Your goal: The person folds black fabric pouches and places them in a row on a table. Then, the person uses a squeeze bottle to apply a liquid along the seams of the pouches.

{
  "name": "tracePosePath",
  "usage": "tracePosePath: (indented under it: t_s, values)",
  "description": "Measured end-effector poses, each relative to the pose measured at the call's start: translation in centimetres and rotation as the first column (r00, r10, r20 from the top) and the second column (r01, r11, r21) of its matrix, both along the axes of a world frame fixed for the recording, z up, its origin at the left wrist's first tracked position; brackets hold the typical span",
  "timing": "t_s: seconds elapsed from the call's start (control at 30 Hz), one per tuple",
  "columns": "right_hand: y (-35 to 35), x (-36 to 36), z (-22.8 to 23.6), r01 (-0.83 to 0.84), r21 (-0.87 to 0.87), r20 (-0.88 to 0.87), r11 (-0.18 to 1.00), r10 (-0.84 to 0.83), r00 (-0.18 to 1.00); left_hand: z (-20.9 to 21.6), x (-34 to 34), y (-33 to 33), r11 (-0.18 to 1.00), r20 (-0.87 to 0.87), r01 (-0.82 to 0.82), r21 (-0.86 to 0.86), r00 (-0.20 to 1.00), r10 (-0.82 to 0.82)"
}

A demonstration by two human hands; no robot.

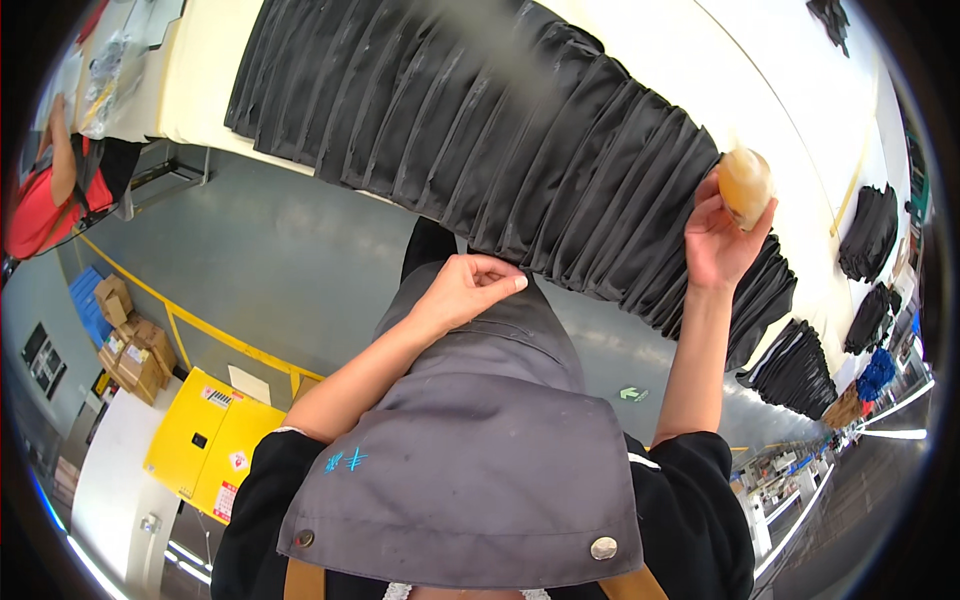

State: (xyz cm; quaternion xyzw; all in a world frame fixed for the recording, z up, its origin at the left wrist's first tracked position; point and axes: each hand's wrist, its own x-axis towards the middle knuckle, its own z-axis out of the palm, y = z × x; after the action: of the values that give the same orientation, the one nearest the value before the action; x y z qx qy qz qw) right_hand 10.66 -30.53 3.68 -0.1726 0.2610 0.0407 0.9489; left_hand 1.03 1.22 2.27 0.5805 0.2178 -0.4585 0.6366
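A long row of overlapping black fabric pieces (440, 120) lies fanned out along the table, their near edges hanging at its front. My right hand (722, 235) is raised over the right part of the row, fingers wrapped round a yellowish, translucent squeeze bottle (746, 188). Close to the near edge of the row, in front of my apron, is my left hand (470, 292). Its fingers are curled and the thumb presses toward the index finger; whether a fabric edge is between them cannot be made out.
The cream tabletop (680, 40) runs beyond the row. Further black stacks (868, 235) lie to the right. A yellow cabinet (205, 440) and cardboard boxes (140, 355) stand at left. Another person in red (40, 210) is at the far left. A grey blur crosses the top.
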Motion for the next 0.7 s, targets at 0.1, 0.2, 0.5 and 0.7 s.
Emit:
tracePosePath:
  t_s: [0.1, 0.2, 0.5, 0.7]
  values:
    - [-0.3, 1.1, -0.4, 0.061, -0.723, -0.077, 0.688, -0.168, 0.983, 0.6, 0.2, -0.7, 0.999, -0.025, 0.016, -0.031, 1.0, -0.016]
    - [-0.3, 1.6, -0.5, 0.024, -0.827, -0.034, 0.562, -0.093, 0.995, 0.8, 0.5, -1.3, 0.998, -0.078, 0.007, -0.057, 0.997, -0.012]
    - [0.3, 2.6, -1.6, -0.002, -0.871, -0.04, 0.491, -0.068, 0.997, 0.3, 0.6, -2.1, 0.999, -0.002, 0.037, 0.029, 0.999, -0.037]
    - [0.2, 2.8, -1.7, -0.044, -0.881, -0.056, 0.472, -0.01, 0.998, 0.9, 0.9, -2.0, 0.999, -0.032, 0.02, 0.03, 0.999, -0.019]
